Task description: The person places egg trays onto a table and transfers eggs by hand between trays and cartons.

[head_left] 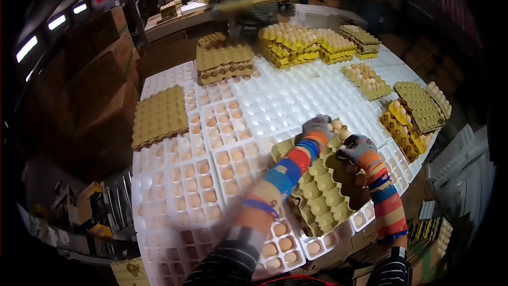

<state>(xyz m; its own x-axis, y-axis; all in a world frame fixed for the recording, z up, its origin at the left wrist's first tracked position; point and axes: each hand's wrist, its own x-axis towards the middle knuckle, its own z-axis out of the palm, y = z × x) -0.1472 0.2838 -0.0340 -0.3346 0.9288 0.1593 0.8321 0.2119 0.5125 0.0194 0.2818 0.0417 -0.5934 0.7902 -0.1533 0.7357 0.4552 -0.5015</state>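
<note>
Grey gloves and striped sleeves cover both my hands. My left hand (316, 127) is at the far end of a pulp egg tray (320, 190), its curled fingers beside a few pale eggs (336, 125). Close by on the right, my right hand (359, 147) is closed too, fingers bent in next to the same eggs. What either hand grips is hidden by the gloves. Most of the pulp tray's near cups show no eggs. Beneath it lie white foam trays (212, 151), with brown eggs (286, 243) in the near and left ones.
Pulp trays stand stacked at the back left (225, 61). Yellow trays of eggs (288, 42) stand at the back, and more stacks (405, 127) line the right edge. Opposite, a blurred person (259, 13) holds a tray. Cardboard boxes (114, 58) are piled at left.
</note>
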